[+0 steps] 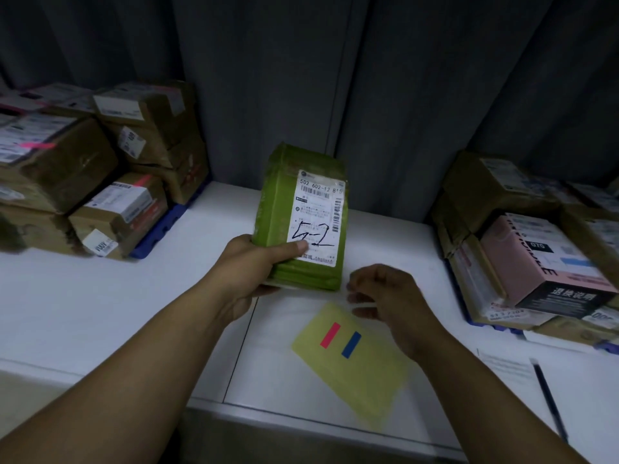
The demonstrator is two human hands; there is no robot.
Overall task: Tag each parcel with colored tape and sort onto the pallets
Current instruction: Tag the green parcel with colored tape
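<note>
I log the left hand [254, 262] gripping the green parcel [301, 209] over the table [100, 296]. Right hand [382, 289] hovers loosely curled, apparently empty. Tagging pending: next, peel a tape strip [330, 335] off the yellow sheet [361, 380].

Green parcel [294, 202], white label [318, 216] scrawled in black, raised near upright. Just below it, flat yellow sheet [361, 380] bearing red strip [330, 335] and blue strip [351, 344] side by side. Left and right of it, brown parcels [100, 169] stacked on blue pallets [160, 226].
</note>
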